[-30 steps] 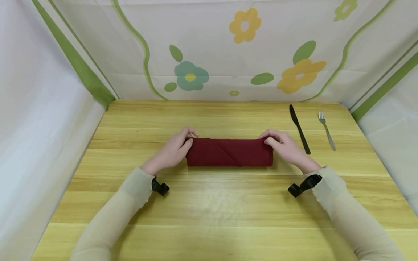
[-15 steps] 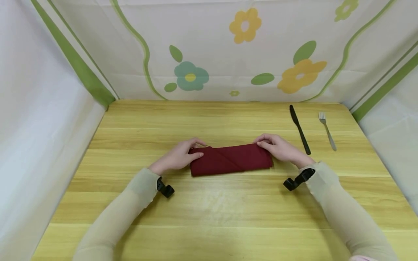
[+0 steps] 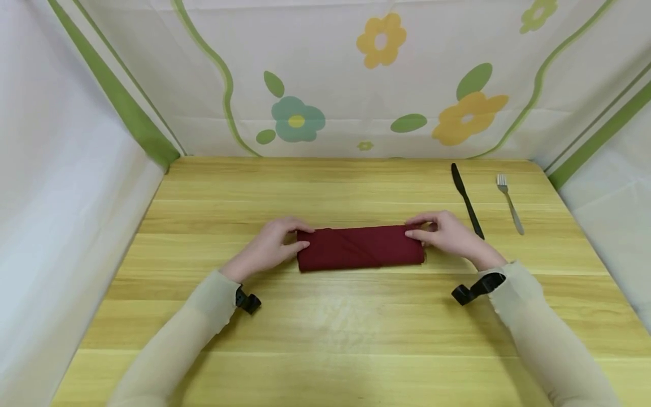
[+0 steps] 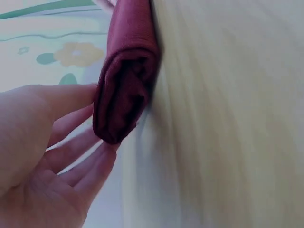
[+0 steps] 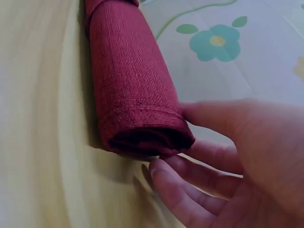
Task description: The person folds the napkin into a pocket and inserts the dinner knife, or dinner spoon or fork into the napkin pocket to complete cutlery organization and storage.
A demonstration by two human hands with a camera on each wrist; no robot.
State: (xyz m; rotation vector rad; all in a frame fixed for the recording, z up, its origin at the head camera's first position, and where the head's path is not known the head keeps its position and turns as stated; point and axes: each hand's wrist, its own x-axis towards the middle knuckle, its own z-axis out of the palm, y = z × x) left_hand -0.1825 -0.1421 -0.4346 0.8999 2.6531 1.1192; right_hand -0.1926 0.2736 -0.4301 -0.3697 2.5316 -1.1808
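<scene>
A dark red napkin [image 3: 361,247], folded and rolled into a thick flat roll, lies crosswise on the middle of the wooden table [image 3: 325,333]. My left hand [image 3: 277,246] holds its left end, and the left wrist view shows the thumb on one side and the fingers [image 4: 71,152] on the other side of the napkin [image 4: 126,90]. My right hand [image 3: 447,234] holds the right end the same way. In the right wrist view the thumb lies against the napkin [image 5: 130,90] and the fingers [image 5: 190,190] reach under its open end.
A black knife [image 3: 467,200] and a silver fork [image 3: 510,203] lie side by side at the back right of the table, just beyond my right hand. White cloth walls with a flower print close in the back and both sides.
The napkin has shifted a little toward me and looks narrower. Half a second ago it lay slightly tilted; now it is level. Both hands stayed at its ends.
</scene>
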